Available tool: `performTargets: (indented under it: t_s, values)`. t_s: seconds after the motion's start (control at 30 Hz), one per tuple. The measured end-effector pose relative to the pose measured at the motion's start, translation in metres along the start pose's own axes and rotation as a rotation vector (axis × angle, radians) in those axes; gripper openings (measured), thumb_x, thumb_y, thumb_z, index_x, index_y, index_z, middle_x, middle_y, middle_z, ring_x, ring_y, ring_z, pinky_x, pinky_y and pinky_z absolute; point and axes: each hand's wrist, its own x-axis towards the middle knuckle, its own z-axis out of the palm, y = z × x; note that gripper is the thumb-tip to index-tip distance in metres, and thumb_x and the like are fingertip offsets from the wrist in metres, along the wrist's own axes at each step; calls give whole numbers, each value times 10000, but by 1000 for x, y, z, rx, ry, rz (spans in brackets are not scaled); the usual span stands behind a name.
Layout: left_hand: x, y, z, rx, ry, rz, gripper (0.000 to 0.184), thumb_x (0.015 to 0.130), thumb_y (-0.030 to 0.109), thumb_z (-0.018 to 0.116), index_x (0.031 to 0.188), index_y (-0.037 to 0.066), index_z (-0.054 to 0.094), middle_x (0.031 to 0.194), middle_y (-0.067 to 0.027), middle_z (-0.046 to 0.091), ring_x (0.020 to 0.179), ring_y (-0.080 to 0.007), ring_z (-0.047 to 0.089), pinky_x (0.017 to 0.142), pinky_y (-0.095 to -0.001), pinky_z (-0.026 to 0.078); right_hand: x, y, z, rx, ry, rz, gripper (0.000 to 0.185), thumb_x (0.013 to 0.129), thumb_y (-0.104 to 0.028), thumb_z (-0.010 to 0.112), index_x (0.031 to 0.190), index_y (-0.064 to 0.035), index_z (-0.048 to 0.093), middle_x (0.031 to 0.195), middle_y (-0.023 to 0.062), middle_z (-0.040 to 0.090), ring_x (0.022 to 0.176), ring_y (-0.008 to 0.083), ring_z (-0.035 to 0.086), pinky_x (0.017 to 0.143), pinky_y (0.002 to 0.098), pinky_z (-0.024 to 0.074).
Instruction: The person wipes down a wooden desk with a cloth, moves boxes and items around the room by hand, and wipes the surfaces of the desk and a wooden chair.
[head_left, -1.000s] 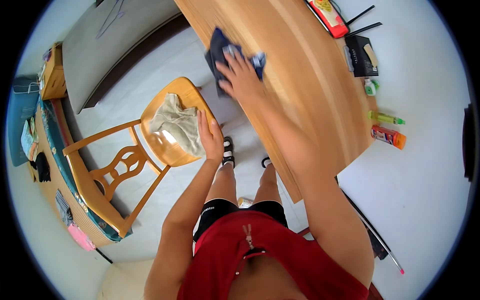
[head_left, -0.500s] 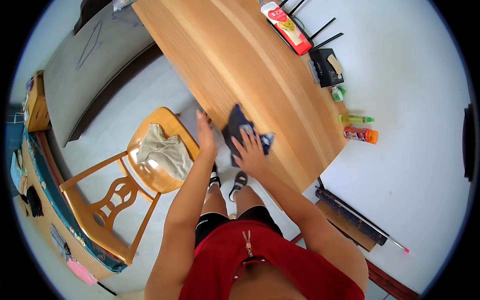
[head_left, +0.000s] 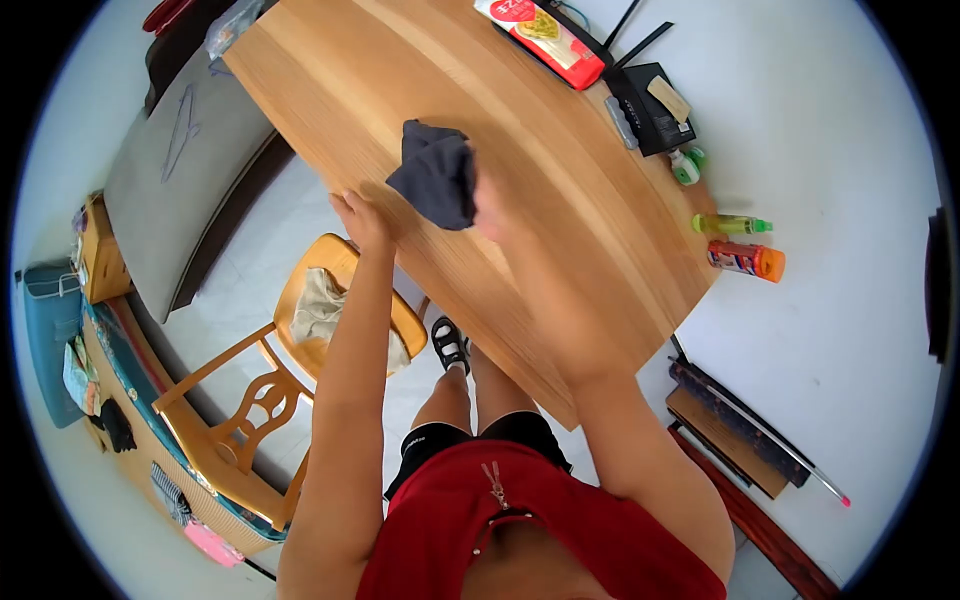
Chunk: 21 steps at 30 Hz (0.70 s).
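Here's the right hand (head_left: 490,205), its grip closed on the dark cloth (head_left: 435,175) over the desk (head_left: 590,190)! The left hand (head_left: 366,222), loose and holding nothing, is at the left edge. Work's under way, I'd say; what's left, I can't tell.

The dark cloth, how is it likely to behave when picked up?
The dark cloth would probably flop, as its fabric shows soft folds. It seems likely light, being only a small bunch at the right hand.
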Motion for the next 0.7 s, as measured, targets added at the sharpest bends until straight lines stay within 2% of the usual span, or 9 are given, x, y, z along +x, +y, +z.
performTargets:
  t_s: [0.1,0.2,0.27,0.3,0.4,0.43,0.6,0.7]
  values:
    - [1,7,27,419,219,-44,687,1011,492,394,1522,42,301,1456,-237,452,1256,-414,516,1042,-445,426,-8,-33,-65,-629,66,-155,496,1026,-362,484,1419,-61,472,1411,189,521,1230,279,545,1032,411,420]
    - [-13,27,41,634,327,-124,723,988,531,413,1515,50,297,1380,-238,508,1171,-414,567,971,-483,470,-20,-32,-115,-1476,492,-844,554,983,-400,566,1470,-160,453,1558,160,361,1400,346,380,1115,483,339]
    - [-13,29,41,677,339,-117,756,975,558,421,1515,46,286,1354,-233,520,1160,-397,573,948,-492,477,-34,-35,-109,-1814,123,-997,592,941,-398,608,1472,-185,457,1580,146,325,1425,363,334,1125,553,298]
    - [-16,33,40,690,313,-116,776,975,565,416,1524,41,254,1393,-239,490,1199,-398,552,964,-495,471,-33,-37,-103,-1965,-74,-1068,613,919,-397,629,1473,-197,459,1591,138,307,1438,371,311,1130,587,277]
    - [-9,27,41,745,316,-126,792,974,575,411,1530,40,234,1423,-241,461,1229,-395,534,974,-494,468,13,-9,-102,-1776,-268,-1020,554,918,-399,615,1436,-238,503,1580,93,338,1456,333,294,1141,615,245]
    - [-10,29,41,759,310,-145,801,974,585,403,1536,42,228,1449,-242,434,1241,-395,530,986,-491,465,27,-16,-92,-1745,-268,-979,554,916,-404,610,1431,-224,514,1572,85,356,1455,339,292,1150,612,238]
    - [-8,21,44,793,326,-146,820,973,608,378,1551,54,204,1477,-227,405,1242,-394,528,998,-495,461,139,-38,-30,-1676,-14,-1062,540,951,-430,557,1445,-220,498,1570,78,361,1454,336,289,1166,599,206]
    - [-6,31,44,811,301,-196,830,970,622,359,1556,58,194,1491,-218,394,1260,-388,517,1004,-496,458,198,-52,9,-1596,71,-1118,528,948,-436,560,1427,-217,525,1530,101,423,1445,341,309,1172,599,189]
